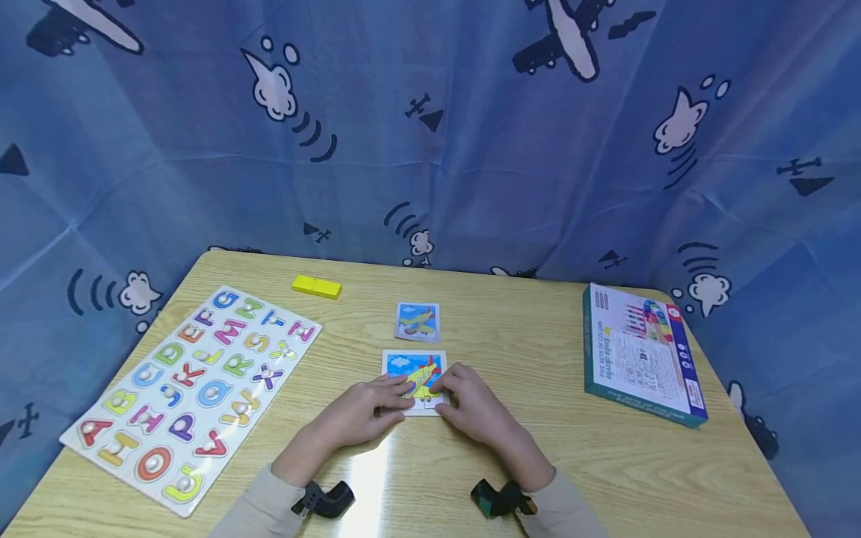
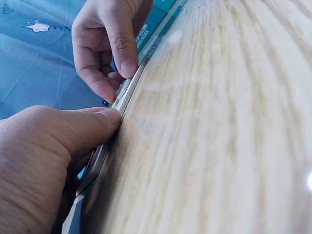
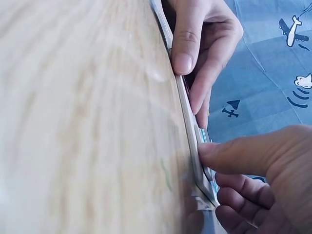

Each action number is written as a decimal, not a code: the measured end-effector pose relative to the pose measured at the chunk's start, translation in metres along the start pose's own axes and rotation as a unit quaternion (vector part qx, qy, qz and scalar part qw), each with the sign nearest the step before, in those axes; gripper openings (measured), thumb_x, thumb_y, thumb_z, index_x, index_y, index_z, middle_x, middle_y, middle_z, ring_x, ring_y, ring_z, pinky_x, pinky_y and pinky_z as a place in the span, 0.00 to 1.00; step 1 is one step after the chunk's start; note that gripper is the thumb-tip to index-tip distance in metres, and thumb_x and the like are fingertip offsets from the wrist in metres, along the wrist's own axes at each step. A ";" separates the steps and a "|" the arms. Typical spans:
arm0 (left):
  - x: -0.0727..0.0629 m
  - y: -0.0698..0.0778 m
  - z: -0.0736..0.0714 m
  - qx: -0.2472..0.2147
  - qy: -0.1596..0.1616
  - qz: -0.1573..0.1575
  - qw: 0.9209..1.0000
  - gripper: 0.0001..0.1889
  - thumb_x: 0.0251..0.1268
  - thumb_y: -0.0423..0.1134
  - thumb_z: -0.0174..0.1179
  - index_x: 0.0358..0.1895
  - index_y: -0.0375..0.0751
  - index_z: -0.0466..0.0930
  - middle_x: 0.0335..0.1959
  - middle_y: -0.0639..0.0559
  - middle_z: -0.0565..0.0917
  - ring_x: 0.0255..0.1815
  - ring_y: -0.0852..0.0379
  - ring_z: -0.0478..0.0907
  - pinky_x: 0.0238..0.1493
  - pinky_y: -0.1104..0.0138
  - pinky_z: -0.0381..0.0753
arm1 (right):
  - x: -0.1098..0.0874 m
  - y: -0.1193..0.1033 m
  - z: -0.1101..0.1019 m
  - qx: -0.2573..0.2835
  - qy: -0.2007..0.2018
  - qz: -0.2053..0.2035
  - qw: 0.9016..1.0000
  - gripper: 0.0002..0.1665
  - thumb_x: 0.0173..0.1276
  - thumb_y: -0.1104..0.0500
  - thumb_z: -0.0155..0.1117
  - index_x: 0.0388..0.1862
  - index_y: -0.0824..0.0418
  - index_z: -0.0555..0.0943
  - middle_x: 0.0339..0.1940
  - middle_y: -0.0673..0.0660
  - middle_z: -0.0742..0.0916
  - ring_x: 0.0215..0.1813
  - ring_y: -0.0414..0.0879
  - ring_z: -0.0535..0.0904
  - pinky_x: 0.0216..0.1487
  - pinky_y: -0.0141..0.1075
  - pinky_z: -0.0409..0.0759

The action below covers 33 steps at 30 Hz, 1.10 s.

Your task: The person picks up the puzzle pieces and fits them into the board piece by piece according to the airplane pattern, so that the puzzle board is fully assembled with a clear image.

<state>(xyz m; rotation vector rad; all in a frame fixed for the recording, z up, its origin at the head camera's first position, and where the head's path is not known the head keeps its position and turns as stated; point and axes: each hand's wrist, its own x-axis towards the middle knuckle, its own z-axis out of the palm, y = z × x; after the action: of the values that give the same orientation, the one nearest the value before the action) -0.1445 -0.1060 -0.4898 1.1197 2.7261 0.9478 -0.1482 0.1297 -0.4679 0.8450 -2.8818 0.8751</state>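
A small jigsaw puzzle (image 1: 398,365) in a white frame, with a yellow airplane on blue sky, lies flat on the table. From the left, my left hand (image 1: 366,409) rests on it, fingers stretched across the picture and thumb at the near edge. My right hand (image 1: 471,400) is on its right side, where curled fingers and thumb pinch at a puzzle piece by the lower right edge; the hand hides most of that piece. The right wrist view shows the right thumb (image 3: 229,155) against the thin edge. Just beyond lies a matching airplane picture card (image 1: 418,321).
A white alphabet board (image 1: 222,351) with colorful knobbed letters spreads over the left of the wooden table (image 1: 511,329). At the back left is a yellow block (image 1: 317,287). A teal-edged game box (image 1: 639,359) lies at the right. Behind hangs a blue airplane-print curtain (image 1: 377,187).
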 end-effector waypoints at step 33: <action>0.001 -0.001 0.002 0.000 0.000 0.006 1.000 0.15 0.67 0.44 0.58 0.54 0.49 0.82 0.62 0.56 0.76 0.67 0.56 0.68 0.70 0.59 0.66 | -0.002 -0.006 0.001 -0.039 -0.009 0.010 0.999 0.02 0.61 0.61 0.67 0.33 0.56 0.86 0.38 0.48 0.80 0.40 0.40 0.71 0.36 0.32 0.76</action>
<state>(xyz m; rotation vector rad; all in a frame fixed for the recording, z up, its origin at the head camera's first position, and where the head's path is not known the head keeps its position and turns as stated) -0.1453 -0.1048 -0.4913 1.1379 2.7214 0.9494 -0.1432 0.1261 -0.4658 0.8221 -2.9238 0.7545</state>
